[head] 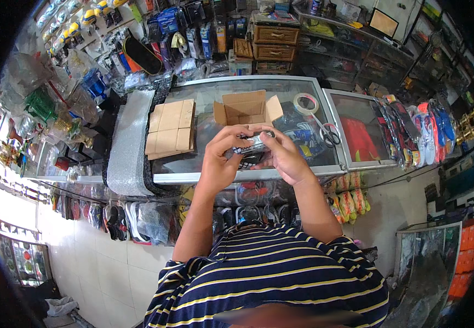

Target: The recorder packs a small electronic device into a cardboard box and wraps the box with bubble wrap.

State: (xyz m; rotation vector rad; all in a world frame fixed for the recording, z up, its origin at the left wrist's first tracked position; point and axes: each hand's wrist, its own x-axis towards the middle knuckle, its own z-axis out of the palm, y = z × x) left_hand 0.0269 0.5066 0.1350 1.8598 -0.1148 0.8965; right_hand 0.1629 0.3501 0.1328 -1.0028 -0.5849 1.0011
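My left hand and my right hand together hold a small black-and-silver item above the front of a glass display counter. Fingers cover much of it, so its exact kind cannot be told. Just beyond the hands stands an open cardboard box, its flaps raised. Flattened cardboard boxes lie stacked left of it. On the right side of the glass are a roll of tape and scissors with dark handles.
A strip of bubble wrap drapes over the counter's front edge at left. Packaged shoes and insoles cover the right counter. Wrapped shoes line a low shelf under the counter. A glass case stands at lower right.
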